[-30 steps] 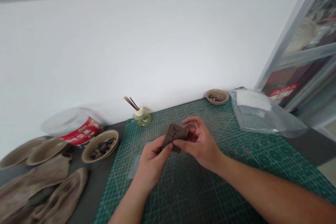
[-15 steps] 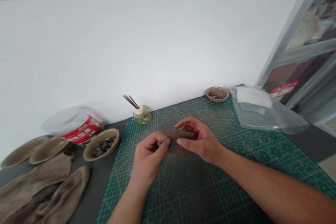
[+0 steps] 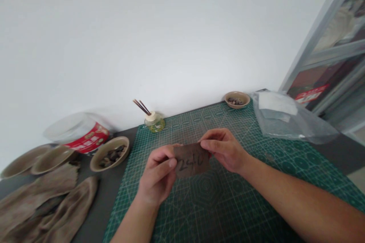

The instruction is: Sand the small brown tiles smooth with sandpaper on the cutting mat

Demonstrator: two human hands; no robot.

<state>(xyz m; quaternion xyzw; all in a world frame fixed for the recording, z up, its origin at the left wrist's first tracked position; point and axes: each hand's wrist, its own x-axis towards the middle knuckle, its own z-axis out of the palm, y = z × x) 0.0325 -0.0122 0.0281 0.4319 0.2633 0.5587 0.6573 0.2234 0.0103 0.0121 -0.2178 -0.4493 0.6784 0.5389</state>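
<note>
A small brown rectangular piece (image 3: 191, 162) with dark handwriting on its face is held up over the green cutting mat (image 3: 234, 197). My left hand (image 3: 157, 176) pinches its left edge between thumb and fingers. My right hand (image 3: 225, 149) grips its upper right corner with curled fingers. Both hands hover above the middle of the mat, close together, and the written side faces me.
A reed diffuser bottle (image 3: 154, 121) stands at the mat's far edge. A bowl of dark pieces (image 3: 110, 153) lies left of the mat, a smaller bowl (image 3: 237, 100) at far right. A clear plastic bag (image 3: 288, 117), stacked dishes (image 3: 37, 161), a red-labelled tub (image 3: 78, 133) and brown cloth-like scraps (image 3: 48, 201) surround the mat.
The brown piece was turned in my hands, lowered edge-on, and now faces me flat with its writing visible. Both hands shifted slightly toward me.
</note>
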